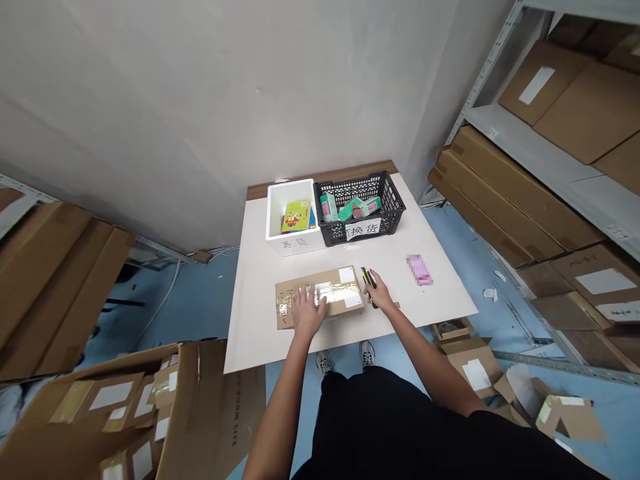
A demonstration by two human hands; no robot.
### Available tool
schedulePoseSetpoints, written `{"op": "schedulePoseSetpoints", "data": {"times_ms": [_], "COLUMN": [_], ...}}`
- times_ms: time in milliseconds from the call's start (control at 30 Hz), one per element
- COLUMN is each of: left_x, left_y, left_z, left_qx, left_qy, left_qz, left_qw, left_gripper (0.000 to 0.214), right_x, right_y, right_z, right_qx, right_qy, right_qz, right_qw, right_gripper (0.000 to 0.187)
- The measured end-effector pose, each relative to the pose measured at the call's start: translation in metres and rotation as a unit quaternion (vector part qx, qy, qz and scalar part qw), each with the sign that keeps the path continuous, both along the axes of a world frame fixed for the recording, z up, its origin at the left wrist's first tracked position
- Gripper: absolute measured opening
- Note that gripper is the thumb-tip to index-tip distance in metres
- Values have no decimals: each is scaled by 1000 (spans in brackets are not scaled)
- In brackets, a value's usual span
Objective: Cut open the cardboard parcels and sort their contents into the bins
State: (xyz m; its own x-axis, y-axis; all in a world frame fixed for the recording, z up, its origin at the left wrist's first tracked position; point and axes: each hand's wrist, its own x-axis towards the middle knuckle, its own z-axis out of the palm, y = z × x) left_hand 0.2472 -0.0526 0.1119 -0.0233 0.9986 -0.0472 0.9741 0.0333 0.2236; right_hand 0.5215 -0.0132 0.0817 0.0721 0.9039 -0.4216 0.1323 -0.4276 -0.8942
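Observation:
A taped cardboard box (287, 287) with white labels lies flat on the white table (255, 253), near its front edge. My left hand (307, 310) rests on top of it, fingers spread over the tape. In my right hand (380, 292), just past the box's right end, is a yellow and black utility knife (369, 280), gripped with the fingers wrapped round it. Whether the knife touches the box, I cannot tell.
Behind the box stand a white bin (295, 243) with booklets and a black crate (395, 203) with green cartons. A blurred pink item (419, 269) lies at right. Shelves of boxes (515, 200) flank the table; a large carton (200, 400) stands at lower left.

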Motion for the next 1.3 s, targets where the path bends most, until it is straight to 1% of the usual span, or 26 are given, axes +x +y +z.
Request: {"op": "schedulePoseSetpoints", "data": {"times_ms": [67, 133, 233, 333, 467, 600, 767, 867, 1067, 1167, 1300], "left_x": [17, 28, 31, 28, 27, 28, 26, 26, 27, 27, 27], "left_y": [3, 2, 1, 2, 4, 4, 3, 4, 4, 4, 4], "left_z": [-11, -21, -30, -30, -28, -29, -33, -34, -34, -33, -33], "left_qx": [-8, -15, -18, -29, -40, -35, -29, -25, -30, -25, -23], "left_qy": [-6, 3, 21, 36, 47, 50, 53, 55, 55, 54, 49], "left_qz": [-20, -29, -31, -27, -28, -27, -27, -26, -25, -25, -24], "left_qw": [1000, 999, 999, 999, 998, 998, 998, 998, 998, 998, 998], "left_gripper": [71, 72, 73, 74, 74, 73, 72, 73, 74, 73, 74], "right_x": [10, 19, 26, 25, 19, 14, 15, 17, 14, 10, 8], "right_y": [-13, -22, -29, -29, -23, -16, -9, -8, -8, -6, -1], "right_z": [2, 7, 16, 25, 33, 35, 35, 36, 45, 53, 65], "right_qx": [3, 12, 11, 0, -3, 18, 49, 58, 41, 42, 13], "right_qy": [6, -10, -36, -56, -97, -156, -219, -233, -248, -292, -344], "right_qz": [32, 57, 94, 128, 154, 174, 194, 204, 221, 241, 276], "right_qw": [999, 998, 995, 990, 983, 972, 955, 949, 942, 925, 897], "right_gripper": [73, 65, 58, 57, 57, 58, 58, 58, 58, 61, 62]}}
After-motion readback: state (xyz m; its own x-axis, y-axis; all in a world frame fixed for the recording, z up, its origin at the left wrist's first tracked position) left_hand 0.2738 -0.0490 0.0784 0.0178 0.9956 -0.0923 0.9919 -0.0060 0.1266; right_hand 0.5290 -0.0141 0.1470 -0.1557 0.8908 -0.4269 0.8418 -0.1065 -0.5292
